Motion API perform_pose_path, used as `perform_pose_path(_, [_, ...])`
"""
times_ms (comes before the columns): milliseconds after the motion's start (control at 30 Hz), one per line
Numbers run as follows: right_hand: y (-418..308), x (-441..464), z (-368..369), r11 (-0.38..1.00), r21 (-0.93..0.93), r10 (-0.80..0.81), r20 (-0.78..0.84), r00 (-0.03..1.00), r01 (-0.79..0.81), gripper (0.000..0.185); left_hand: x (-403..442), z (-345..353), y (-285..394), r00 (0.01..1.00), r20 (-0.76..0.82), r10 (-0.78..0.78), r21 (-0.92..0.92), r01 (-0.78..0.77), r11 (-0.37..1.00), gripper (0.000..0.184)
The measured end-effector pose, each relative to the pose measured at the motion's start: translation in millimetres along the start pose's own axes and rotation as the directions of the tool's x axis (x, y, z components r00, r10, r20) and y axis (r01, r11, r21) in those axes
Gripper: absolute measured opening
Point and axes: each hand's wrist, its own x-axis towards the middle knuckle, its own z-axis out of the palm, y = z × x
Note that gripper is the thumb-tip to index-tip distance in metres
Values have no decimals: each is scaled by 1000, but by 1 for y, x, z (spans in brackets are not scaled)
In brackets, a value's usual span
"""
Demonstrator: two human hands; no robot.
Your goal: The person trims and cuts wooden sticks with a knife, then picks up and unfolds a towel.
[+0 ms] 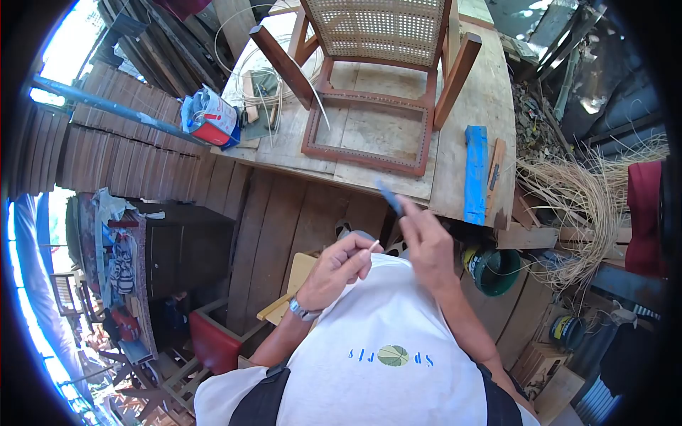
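Note:
My left hand (pixel 337 267), with a watch at its wrist, pinches a short pale stick (pixel 374 246) whose tip shows past the fingers. Motion smears my right hand (pixel 428 247), which is closed around a knife (pixel 388 196) with its blurred blade pointing up and to the left. Both hands are in front of my white shirt, apart from each other. Beyond them a wooden chair (pixel 369 165) lies on the workbench (pixel 465 92). Its seat frame is open and ringed with small holes, and its cane back panel (pixel 380 32) is woven. A loose pale strand (pixel 321 106) hangs by the frame's left side.
Coiled cane (pixel 249 89) and small tools lie at the bench's left, by a cut-open container (pixel 215 121). A blue-wrapped bar (pixel 476 174) rests on the right. Loose cane strands (pixel 590 206) spill beside the bench above a green bucket (pixel 496 273). A red stool (pixel 213 341) stands lower left.

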Motion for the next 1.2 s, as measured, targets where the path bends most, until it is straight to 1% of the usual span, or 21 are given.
perform_pose_path(33, [11, 2, 0, 998, 57, -25, -63, 998, 29, 39, 0, 2, 0, 1000, -2, -2, -3, 2, 1000, 19])
perform_pose_path(100, [9, -2, -1, 985, 159, -66, 0, 998, 65, 41, 1, 5, -1, 996, -87, -7, 36, 10, 999, 20])
perform_pose_path(133, [1, -6, -2, 989, 135, -76, 77, 994, 66, 43, 3, 3, -1, 995, -99, -28, -93, 19, 996, 18])
perform_pose_path(167, [-7, -13, -2, 992, 108, -85, 153, 985, 69, 46, 4, 1, -3, 995, -98, -24, -96, 15, 995, 18])
perform_pose_path(200, [-7, -17, 1, 983, 45, -185, 157, 970, 180, 50, 5, -2, -6, 993, -109, -33, -131, 18, 991, 17])
perform_pose_path(233, [-6, -19, 4, 982, 44, -186, 159, 970, 181, 50, 4, -3, -7, 991, -122, -44, -165, 23, 986, 15])
perform_pose_path(333, [-3, -20, 10, 953, -70, -283, 140, 949, 295, 52, 5, -2, -7, 993, -109, -47, -164, 29, 986, 14])
perform_pose_path(467, [-4, -21, 9, 958, -70, -264, 177, 948, 280, 51, 4, -3, -11, 992, -119, -43, -171, 22, 985, 14])
perform_pose_path(667, [-5, -24, 11, 953, -90, -274, 164, 948, 290, 50, 3, -7, -13, 994, -96, -49, -158, 33, 987, 14])
perform_pose_path(767, [-3, -21, 12, 941, -142, -289, 131, 948, 306, 46, 0, -6, -10, 994, -106, -2, -125, -11, 992, 16])
perform_pose_path(833, [7, -9, 5, 965, -205, -187, -103, 977, 163, 42, -8, -5, -4, 998, -55, -28, -91, 23, 996, 19])
perform_pose_path(867, [11, -6, -5, 978, -202, -63, -65, 996, 48, 39, -10, -7, -9, 997, -75, -11, -62, 7, 998, 19])
perform_pose_path(900, [13, -6, -3, 978, -202, -59, -59, 997, 46, 39, -11, -5, -9, 997, -78, -16, -66, 11, 998, 19])
perform_pose_path(933, [18, -6, 2, 997, -5, -76, -68, 995, 76, 39, -11, -3, -6, 992, -123, -15, -45, 9, 999, 19])
perform_pose_path(967, [19, -6, 5, 975, 191, -97, -83, 992, 112, 38, -10, -2, -4, 986, -168, -6, -24, 3, 1000, 19])
perform_pose_path(1000, [4, -10, 2, 932, 339, 109, 79, 991, -129, 37, -8, -2, -4, 985, -172, -5, -26, 0, 1000, 19])
perform_pose_path(1033, [-1, -11, 5, 858, 436, 207, 192, 959, -272, 31, -7, -2, -5, 979, -202, 34, 26, -29, 999, 18])
perform_pose_path(1067, [0, -12, 7, 855, 421, 209, 255, 944, -303, 29, -5, -2, -7, 970, -230, 74, 80, -57, 995, 17])
perform_pose_path(1100, [2, -12, 9, 852, 403, 214, 315, 924, -335, 26, -4, -1, -8, 970, -230, 75, 79, -59, 995, 17])
perform_pose_path(1167, [-3, -12, 11, 857, 415, 176, 324, 929, -307, 24, -3, 0, -12, 959, -255, 125, 168, -84, 982, 17])
perform_pose_path(1200, [-3, -11, 13, 843, 460, 130, 330, 935, -280, 23, -2, 1, -14, 960, -252, 125, 166, -84, 983, 17])
